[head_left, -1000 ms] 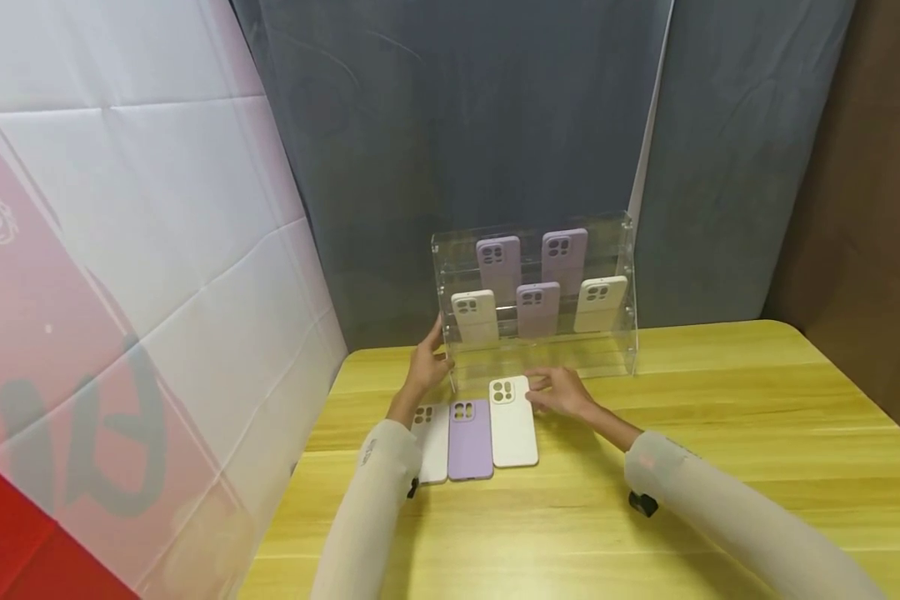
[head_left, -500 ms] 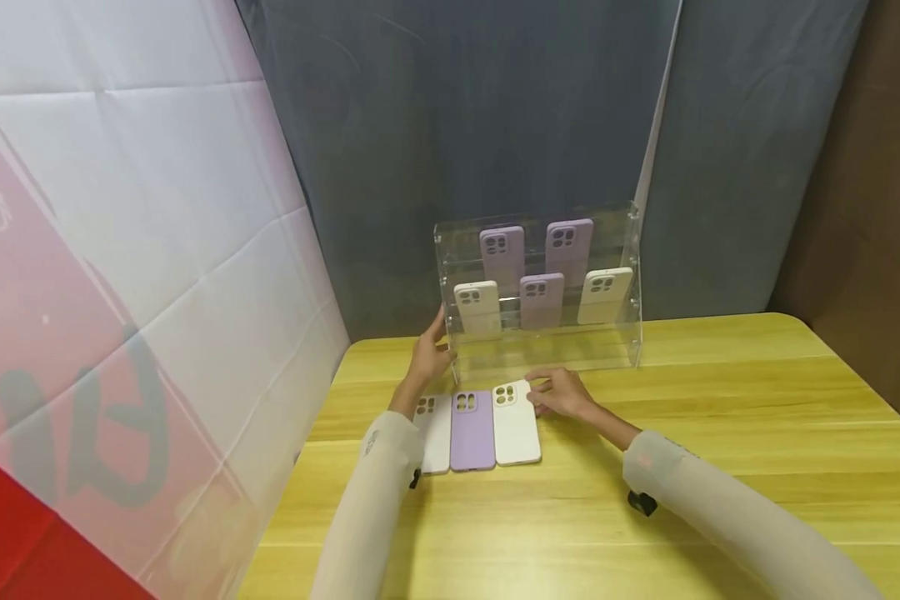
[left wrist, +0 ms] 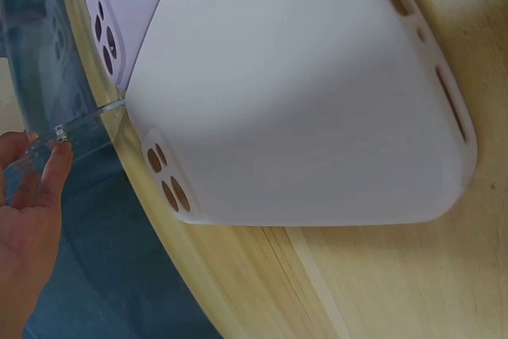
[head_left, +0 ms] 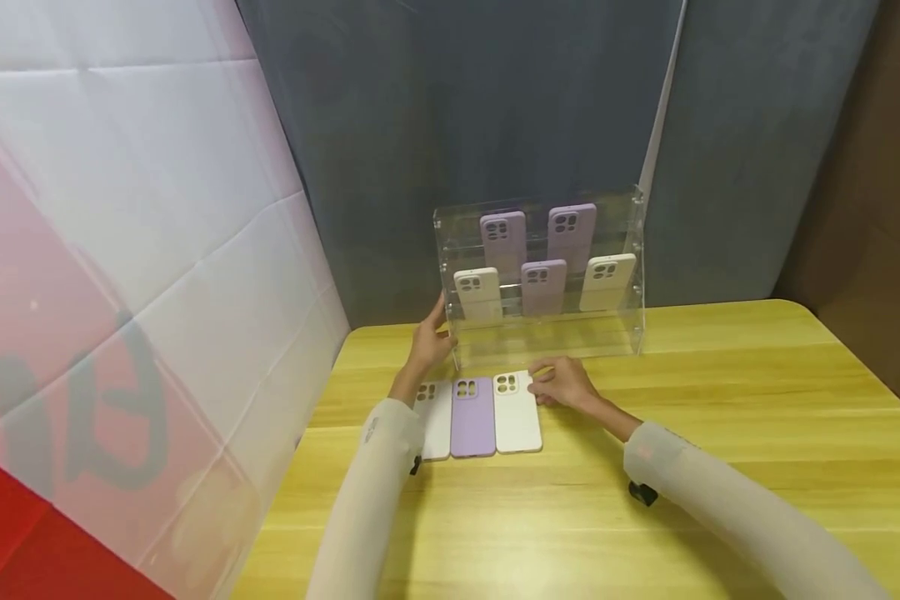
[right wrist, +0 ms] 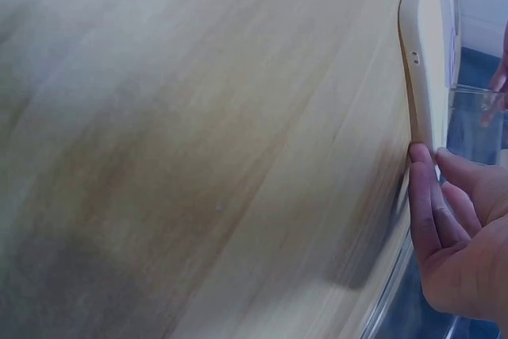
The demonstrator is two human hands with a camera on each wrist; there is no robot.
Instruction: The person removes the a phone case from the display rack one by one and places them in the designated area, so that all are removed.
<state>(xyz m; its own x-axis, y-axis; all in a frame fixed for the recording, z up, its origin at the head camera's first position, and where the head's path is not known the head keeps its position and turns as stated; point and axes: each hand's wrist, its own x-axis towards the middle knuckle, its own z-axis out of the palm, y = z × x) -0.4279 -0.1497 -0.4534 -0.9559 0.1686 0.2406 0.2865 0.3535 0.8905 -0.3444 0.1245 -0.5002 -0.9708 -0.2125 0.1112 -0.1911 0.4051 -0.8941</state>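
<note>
While the person's right hand [head_left: 562, 383] pinches a white rectangular phone case [head_left: 517, 421] at its one o'clock corner, the left hand [head_left: 429, 343] has its grip clamped on the eight o'clock edge of a transparent plastic display stand [head_left: 570, 342]. That white case lies on the yellow wood-grain tabletop [head_left: 555, 533], at three o'clock from a flat lilac phone case [head_left: 473, 423]; a second white phone case [left wrist: 294, 101] lies at the lilac one's nine o'clock. Whether the pinched corner is slightly raised is hard to tell. Judging by how things lie, the work looks well along: five cases lean in the stand, two lilac cases [head_left: 572, 229] above, a lilac case [head_left: 543, 290] between two cream cases [head_left: 607, 285] below. Three lie off it, around its seven o'clock, their row nearly even.
</note>
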